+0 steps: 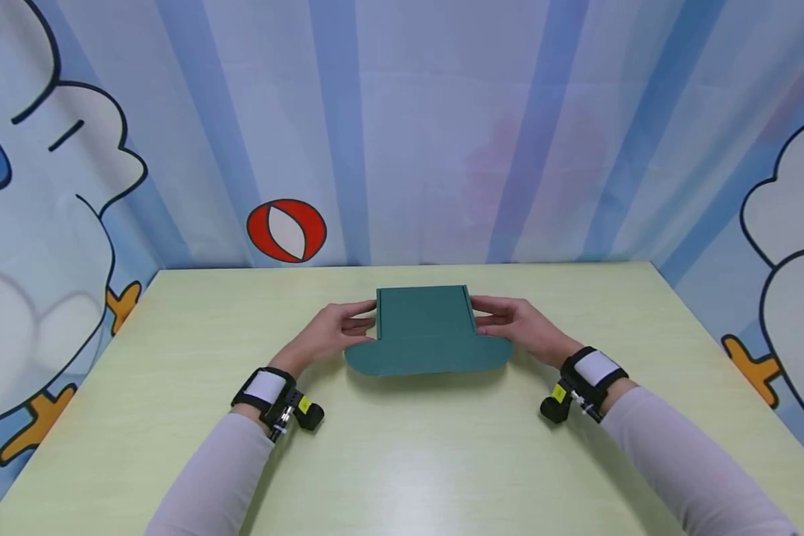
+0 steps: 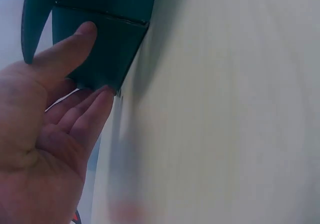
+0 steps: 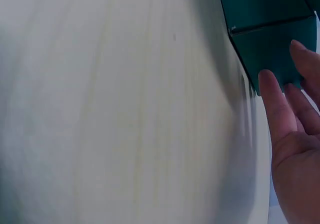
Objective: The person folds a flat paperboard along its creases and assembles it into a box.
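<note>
A dark green cardboard mailer box (image 1: pixel 425 313) stands near the middle of the table, its top panel down and a wide front flap (image 1: pixel 429 356) with rounded ends sticking out toward me. My left hand (image 1: pixel 328 331) touches the box's left side with its fingertips, and in the left wrist view the thumb (image 2: pixel 86 30) lies flat against the side panel (image 2: pixel 107 49). On the opposite side, my right hand (image 1: pixel 519 326) rests fairly straight fingers against the right panel (image 3: pixel 272 51). Both hands face each other across the box.
The pale wood-look table (image 1: pixel 429 461) ends at a back edge below a blue striped curtain (image 1: pixel 415 134) with cartoon prints. Each wrist wears a black strap with a small camera: the left camera (image 1: pixel 310 415) and right camera (image 1: pixel 554 408) hang inward over the table.
</note>
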`<state>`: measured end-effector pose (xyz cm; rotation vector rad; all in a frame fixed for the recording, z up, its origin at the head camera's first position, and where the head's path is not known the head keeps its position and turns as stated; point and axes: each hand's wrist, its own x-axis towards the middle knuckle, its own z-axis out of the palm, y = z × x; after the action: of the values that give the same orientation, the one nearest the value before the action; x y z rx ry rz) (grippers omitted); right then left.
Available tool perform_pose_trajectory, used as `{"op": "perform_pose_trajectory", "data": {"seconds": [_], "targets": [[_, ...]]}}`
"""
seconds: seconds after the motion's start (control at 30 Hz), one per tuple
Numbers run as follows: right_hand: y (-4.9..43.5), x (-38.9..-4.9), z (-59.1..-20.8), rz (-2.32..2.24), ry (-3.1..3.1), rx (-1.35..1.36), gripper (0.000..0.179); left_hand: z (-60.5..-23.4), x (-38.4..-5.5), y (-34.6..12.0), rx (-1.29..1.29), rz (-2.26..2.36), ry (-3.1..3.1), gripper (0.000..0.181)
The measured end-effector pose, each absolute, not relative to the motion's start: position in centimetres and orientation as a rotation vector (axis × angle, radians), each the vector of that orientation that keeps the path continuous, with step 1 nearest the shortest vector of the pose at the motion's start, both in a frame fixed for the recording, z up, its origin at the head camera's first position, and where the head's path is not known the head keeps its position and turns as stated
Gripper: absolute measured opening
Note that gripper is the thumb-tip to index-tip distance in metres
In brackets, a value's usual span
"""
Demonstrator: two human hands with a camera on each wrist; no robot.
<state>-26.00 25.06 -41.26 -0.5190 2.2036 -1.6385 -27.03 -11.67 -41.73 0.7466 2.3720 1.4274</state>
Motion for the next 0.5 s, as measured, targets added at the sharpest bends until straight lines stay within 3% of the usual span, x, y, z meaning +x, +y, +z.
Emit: {"op": "perform_pose_trajectory", "data": {"seconds": [0.5], "targets": [[25.71, -26.02, -41.59, -1.637, 2.195, -0.499, 0.061, -42.26, -26.93, -11.52, 0.722, 1.506, 2.262, 0.063]]}}
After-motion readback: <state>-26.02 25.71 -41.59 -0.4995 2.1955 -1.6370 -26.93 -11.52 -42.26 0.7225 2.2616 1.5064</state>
